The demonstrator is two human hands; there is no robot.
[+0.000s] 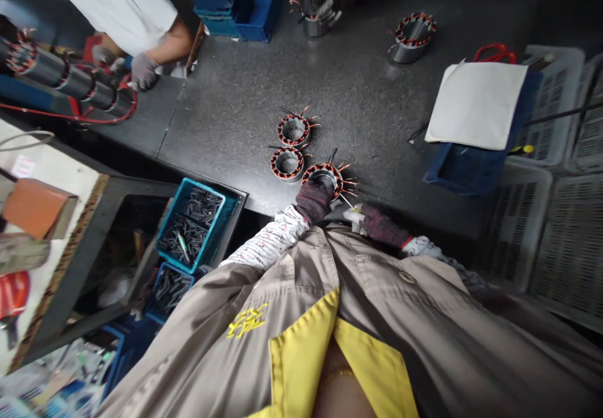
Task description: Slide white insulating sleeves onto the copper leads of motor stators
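Observation:
At the near edge of the dark table, a motor stator (340,178) with a ring of orange windings and loose copper-coloured leads is gripped by my left hand (315,202). Its gloved fingers reach into the bore and are partly hidden. Just right of it, my right hand (379,222), in a dark glove with pale fingertips, is closed around a thin pale strand (347,202) running toward the stator; its kind is unclear. Beyond my left hand stand two more stators, a nearer one (287,164) and a farther one (294,130), upright and close together.
Blue bins of dark small pieces (198,204) stand at left. A white sheet (478,104) covers part of a blue bin (464,170) at right, beside grey crates (568,217). Another stator (412,38) is farther back. Co-workers' gloved hands (145,71) work across the table.

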